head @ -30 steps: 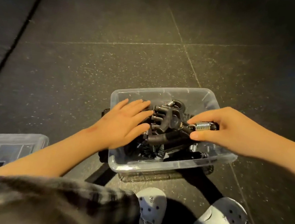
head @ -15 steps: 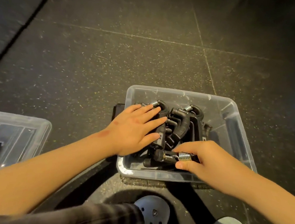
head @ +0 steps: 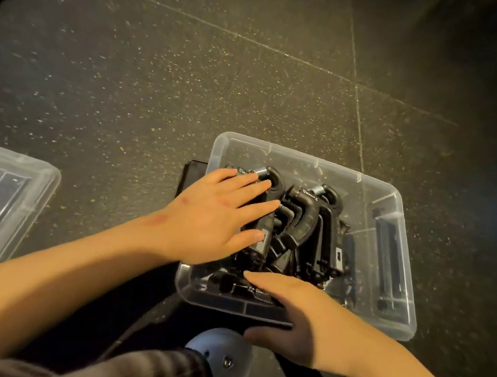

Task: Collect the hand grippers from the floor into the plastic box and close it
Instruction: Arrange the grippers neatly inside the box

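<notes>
- the plastic box [head: 304,156] stands open on the floor [head: 161,75] just ahead of our shoe [head: 220,355], with the hand grippers [head: 307,223] heaped in its left and middle part. the right end holds little.
- our left hand [head: 209,215] lies flat on the heap. its grip is apart, the fingers straight and spread, pressing and holding nothing.
- our right hand [head: 299,316] straddles the near wall, fingers laid over the nearest gripper [head: 227,283] inside and thumb outside below the rim. we cannot tell whether this grip clamps the wall or only rests there.
- the step in hand looks like settling the pile so the lid can seat. we judge the collecting to be nearly done, as no gripper shows on the floor.
- to do it well, we press with the flat palm and nudge the tall curved handles toward the emptier right end, so that nothing stands above the rim.
- we keep the right hand steadying the box. it seems to sit on a dark flat thing [head: 193,168] and could rock.
- springs and handles can snag each other, so we shift them gently.
- what seems to be the clear lid [head: 9,197] lies well apart to the left, so it needs a reach once the pile sits low.
</notes>
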